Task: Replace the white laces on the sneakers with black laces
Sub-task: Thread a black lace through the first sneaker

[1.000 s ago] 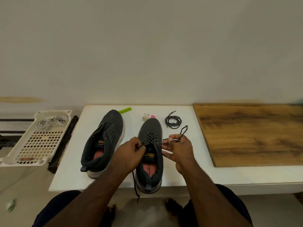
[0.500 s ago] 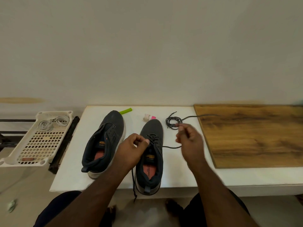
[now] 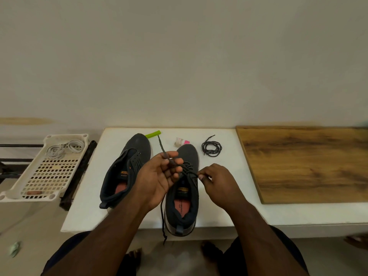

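Two dark grey sneakers stand on the white table (image 3: 219, 214). The left sneaker (image 3: 127, 170) has no lace. The right sneaker (image 3: 184, 194) is partly threaded with a black lace (image 3: 187, 170). My left hand (image 3: 159, 176), palm up, holds one end of that lace between thumb and fingers; the tip sticks up toward the back. At the right eyelets my right hand (image 3: 217, 182) pinches the lace. The other lace end hangs over the table's front edge. A coiled spare black lace (image 3: 211, 148) lies behind the right sneaker.
A white perforated basket (image 3: 29, 176) on the left holds white laces (image 3: 65, 149). A green stick (image 3: 153, 134) and a small white-and-pink item (image 3: 181, 141) lie at the table's back. A wooden board (image 3: 308, 164) covers the right side. My knees and bare feet show below.
My right hand came back from the far right to the eyelets. My left hand turned palm up and lifted the lace end, which now points toward the back of the table.
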Demonstrator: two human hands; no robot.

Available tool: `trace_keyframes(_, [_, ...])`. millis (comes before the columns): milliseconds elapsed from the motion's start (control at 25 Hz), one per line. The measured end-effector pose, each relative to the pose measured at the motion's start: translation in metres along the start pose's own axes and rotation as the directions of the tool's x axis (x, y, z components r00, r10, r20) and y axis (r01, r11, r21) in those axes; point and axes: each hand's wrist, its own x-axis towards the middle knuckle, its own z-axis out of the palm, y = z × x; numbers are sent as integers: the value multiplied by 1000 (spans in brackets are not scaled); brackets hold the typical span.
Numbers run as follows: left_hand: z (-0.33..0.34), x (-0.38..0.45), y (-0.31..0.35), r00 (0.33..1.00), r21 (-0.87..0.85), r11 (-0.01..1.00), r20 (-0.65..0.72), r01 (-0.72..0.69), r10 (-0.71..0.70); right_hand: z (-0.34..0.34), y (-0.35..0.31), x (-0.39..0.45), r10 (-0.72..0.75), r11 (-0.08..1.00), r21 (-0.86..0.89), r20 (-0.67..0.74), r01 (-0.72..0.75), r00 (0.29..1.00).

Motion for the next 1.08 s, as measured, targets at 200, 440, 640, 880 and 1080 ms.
trace_keyframes(200, [15,-7,-20,998,457,889,69,-30,-2,-12,-30,-6,100,725,687,-44,-43,994])
trace_keyframes(440, [36,-15,-40,991,737,674,122,-51,-58,-19,-31,-7,122,618,776,60,-123,991])
trace_keyframes(640, [7,-2,-15,972,906,424,-93,-8,216,-13,-9,1,152,937,333,-117,-106,981])
trace_keyframes(880, [-12,-2,-16,987,970,230,-104,75,120,-4,-26,-7,186,885,434,6,-170,983])
trace_keyframes(1080, [-16,3,-14,985,992,124,-47,26,165,8,-31,-12,179,871,453,71,-192,981])
